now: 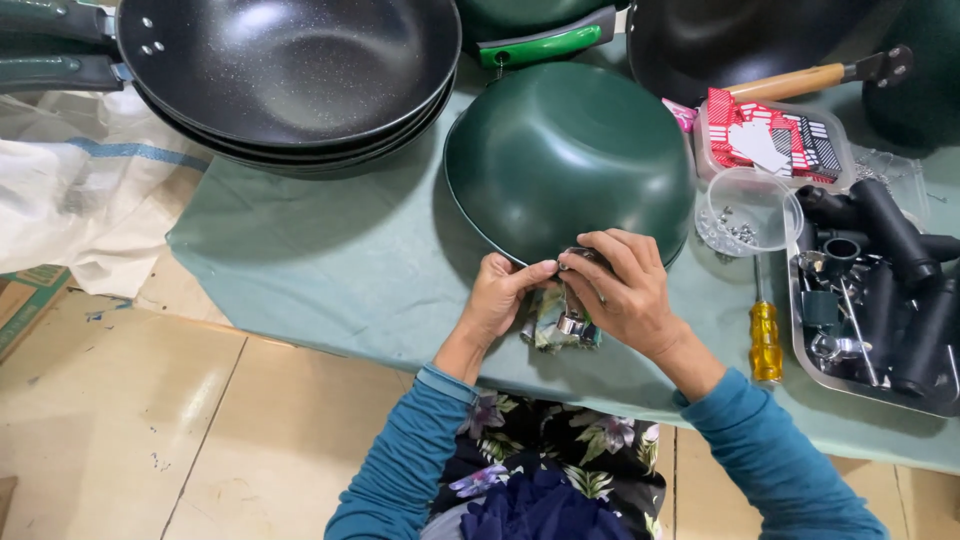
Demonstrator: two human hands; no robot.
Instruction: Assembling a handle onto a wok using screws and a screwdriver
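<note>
I have both hands at the tabletop's near edge: left hand (500, 295) steadies the green pan (565, 160) rim, right hand (625, 290) pinches its small metal bracket (578, 262) — rigid, slick, fairly heavy; I'd hold the rim.

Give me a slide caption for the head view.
Both hands, left hand and right hand, work a metal fitting at an upturned green pan's rim.

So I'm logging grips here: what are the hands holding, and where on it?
Both hands, left hand and right hand, pinch a small metal bracket at the rim of the upside-down green pan.
</note>
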